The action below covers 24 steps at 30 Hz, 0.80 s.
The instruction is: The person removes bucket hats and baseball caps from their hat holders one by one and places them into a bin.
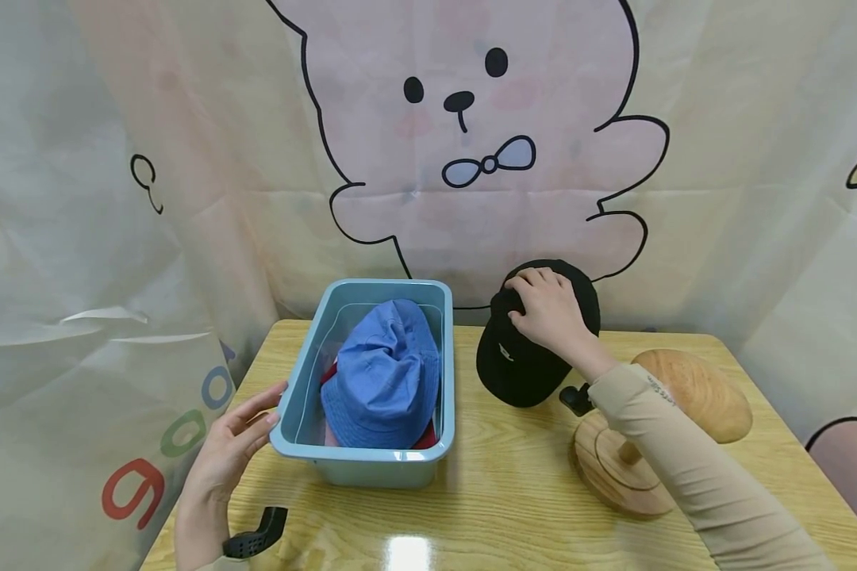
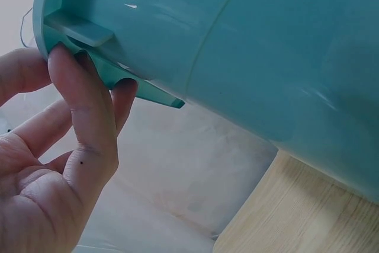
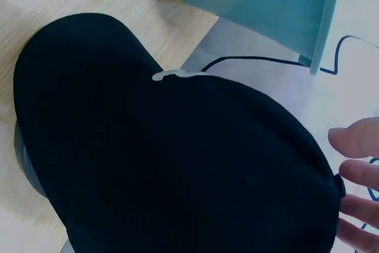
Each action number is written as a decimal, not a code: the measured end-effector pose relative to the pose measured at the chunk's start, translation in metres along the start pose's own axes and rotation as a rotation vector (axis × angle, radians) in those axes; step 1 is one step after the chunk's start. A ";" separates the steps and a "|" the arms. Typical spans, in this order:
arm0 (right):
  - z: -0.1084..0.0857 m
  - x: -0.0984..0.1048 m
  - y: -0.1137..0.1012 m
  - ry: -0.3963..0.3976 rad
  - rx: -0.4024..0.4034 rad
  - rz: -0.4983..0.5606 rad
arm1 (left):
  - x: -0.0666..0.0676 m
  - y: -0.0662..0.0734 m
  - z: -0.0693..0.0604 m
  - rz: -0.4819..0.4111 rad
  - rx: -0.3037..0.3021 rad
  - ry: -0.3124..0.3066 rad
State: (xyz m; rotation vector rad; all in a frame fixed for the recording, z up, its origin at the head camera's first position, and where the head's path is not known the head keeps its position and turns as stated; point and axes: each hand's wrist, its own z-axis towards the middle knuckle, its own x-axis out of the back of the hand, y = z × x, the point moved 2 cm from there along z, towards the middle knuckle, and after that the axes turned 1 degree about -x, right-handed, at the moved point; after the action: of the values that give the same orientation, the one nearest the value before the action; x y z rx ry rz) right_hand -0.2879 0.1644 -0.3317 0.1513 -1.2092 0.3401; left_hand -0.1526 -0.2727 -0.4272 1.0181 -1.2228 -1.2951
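My left hand (image 1: pixel 221 456) holds the left rim of a light blue plastic bin (image 1: pixel 296 452); in the left wrist view, its curled fingers (image 2: pixel 89 99) reach under the lip. Inside the bin a blue bucket hat (image 1: pixel 386 377) lies on top, with bits of red and pink fabric beneath it. My right hand (image 1: pixel 546 313) rests on the crown of a black baseball cap (image 1: pixel 521 369) right of the bin. In the right wrist view, the fingertips touch the cap near its top button, while the thumb (image 3: pixel 355 138) stands slightly apart from it. What supports the cap is mostly hidden.
A wooden hat stand with a rounded top (image 1: pixel 696 392) and a round base (image 1: pixel 614 468) is on the right, partly behind my right forearm. The wooden table (image 1: pixel 514 492) ends at a printed cloth backdrop (image 1: pixel 714 222) close behind the cap and bin.
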 end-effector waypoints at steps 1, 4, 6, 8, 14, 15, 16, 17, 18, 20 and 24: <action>0.000 0.001 0.001 0.003 -0.006 0.001 | 0.000 0.000 0.000 0.000 0.000 0.000; -0.001 0.002 0.005 0.010 -0.022 0.003 | -0.001 0.001 0.000 -0.010 -0.009 -0.004; -0.002 0.002 0.008 0.012 -0.031 0.006 | -0.001 0.001 0.000 -0.014 -0.014 -0.006; -0.003 0.001 0.010 0.009 -0.036 0.011 | -0.001 0.001 0.000 -0.014 -0.013 -0.008; -0.004 -0.001 0.013 -0.004 -0.039 0.017 | 0.001 0.000 0.000 0.018 -0.003 -0.002; -0.004 -0.001 0.013 -0.005 -0.037 0.015 | 0.000 0.000 0.000 0.019 -0.002 -0.001; -0.003 -0.001 0.014 -0.005 -0.035 0.014 | 0.000 0.000 0.000 0.017 -0.002 -0.001; -0.003 0.000 0.014 -0.004 -0.031 0.010 | 0.000 0.000 0.000 0.017 -0.001 -0.002; -0.003 0.000 0.014 -0.002 -0.027 0.005 | 0.000 0.000 0.000 0.016 0.001 -0.002; -0.003 0.000 0.015 0.004 -0.018 -0.002 | 0.000 0.000 0.000 0.012 0.004 -0.001; -0.003 0.001 0.015 0.025 -0.001 -0.015 | 0.000 0.001 0.000 0.015 0.009 0.004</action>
State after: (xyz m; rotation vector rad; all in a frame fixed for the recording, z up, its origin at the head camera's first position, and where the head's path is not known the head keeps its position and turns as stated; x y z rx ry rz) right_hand -0.2897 0.1795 -0.3331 0.1544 -1.1827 0.3275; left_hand -0.1529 -0.2724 -0.4265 1.0156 -1.2324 -1.2765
